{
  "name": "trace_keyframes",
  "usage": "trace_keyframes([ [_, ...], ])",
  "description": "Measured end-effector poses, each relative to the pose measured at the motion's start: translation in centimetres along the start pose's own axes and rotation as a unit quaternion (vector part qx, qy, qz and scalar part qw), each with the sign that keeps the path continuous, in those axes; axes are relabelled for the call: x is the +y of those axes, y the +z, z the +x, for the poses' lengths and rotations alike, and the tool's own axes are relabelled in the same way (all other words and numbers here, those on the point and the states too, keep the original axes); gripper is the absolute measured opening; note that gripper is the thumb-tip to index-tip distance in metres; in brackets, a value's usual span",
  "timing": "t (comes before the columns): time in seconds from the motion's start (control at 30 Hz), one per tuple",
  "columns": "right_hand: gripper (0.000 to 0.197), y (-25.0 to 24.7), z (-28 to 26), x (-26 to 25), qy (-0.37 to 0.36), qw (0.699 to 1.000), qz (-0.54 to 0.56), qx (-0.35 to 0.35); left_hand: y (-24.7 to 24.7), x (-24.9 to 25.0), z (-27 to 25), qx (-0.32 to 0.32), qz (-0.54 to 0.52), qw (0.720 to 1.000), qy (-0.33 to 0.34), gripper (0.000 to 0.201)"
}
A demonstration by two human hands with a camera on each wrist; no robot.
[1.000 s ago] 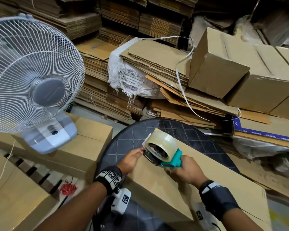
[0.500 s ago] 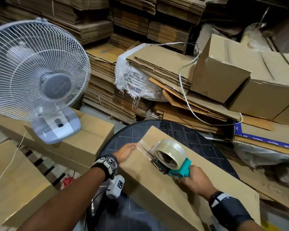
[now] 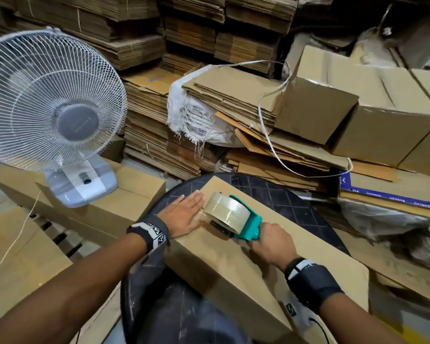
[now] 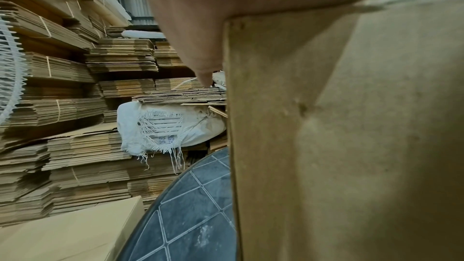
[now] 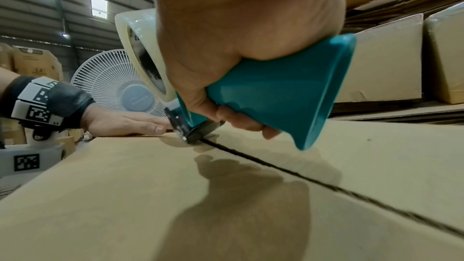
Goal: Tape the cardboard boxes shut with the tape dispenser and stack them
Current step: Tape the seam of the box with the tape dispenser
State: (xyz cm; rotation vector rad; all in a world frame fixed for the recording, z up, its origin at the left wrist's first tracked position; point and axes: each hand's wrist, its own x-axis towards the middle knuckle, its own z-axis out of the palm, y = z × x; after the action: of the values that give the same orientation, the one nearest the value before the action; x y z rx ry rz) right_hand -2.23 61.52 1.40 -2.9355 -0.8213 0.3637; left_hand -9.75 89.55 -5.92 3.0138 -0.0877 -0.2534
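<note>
My right hand [image 3: 271,240] is wrapped tight around the teal tape dispenser [image 3: 246,225] handle, its blade on the cardboard box [image 3: 229,274] seam. Just beside it, my left hand [image 3: 184,214] lies flat, fingers straight, pressing the box top.

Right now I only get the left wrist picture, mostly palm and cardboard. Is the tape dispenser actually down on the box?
Observer: Yes. In the right wrist view the tape dispenser has its black front edge touching the top of the box, right on the seam.
Operator: Who's holding it?
Observer: The right hand grips the teal handle, fingers curled underneath.
Operator: And my left hand, is it clear of the tape?
Observer: The left hand lies flat on the box top just beyond the tape roll, fingers straight. The head view shows the fingertips next to the roll; I can't tell whether they touch it.
Operator: How much seam is left?
Observer: The seam on the near side of the dispenser is bare, a dark open gap.
</note>
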Motion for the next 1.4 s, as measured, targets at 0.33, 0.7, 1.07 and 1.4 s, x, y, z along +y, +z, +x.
trace_keyframes([
  [0.33, 0.043, 0.8, -0.1, 1.0, 0.015, 0.995, 0.094, -0.035, 0.2, -0.1, 0.3, 0.014, -0.003, 1.0, 0.006, 0.086],
  [0.7, 0.038, 0.7, -3.7, 7.0, 0.06, 0.992, 0.095, -0.053, -0.3, 0.4, 0.3, -0.002, 0.029, 1.0, -0.004, 0.083],
  [1.07, 0.037, 0.4, -4.1, 7.0, 0.033, 0.995, 0.087, -0.035, -0.1, 1.4, 0.0, 0.01, -0.005, 1.0, -0.022, 0.074],
  [1.4, 0.029, 0.9, -7.2, 13.2, 0.043, 0.99, 0.126, -0.05, 0.6, 0.9, 0.4, 0.022, -0.012, 0.999, -0.026, 0.082],
])
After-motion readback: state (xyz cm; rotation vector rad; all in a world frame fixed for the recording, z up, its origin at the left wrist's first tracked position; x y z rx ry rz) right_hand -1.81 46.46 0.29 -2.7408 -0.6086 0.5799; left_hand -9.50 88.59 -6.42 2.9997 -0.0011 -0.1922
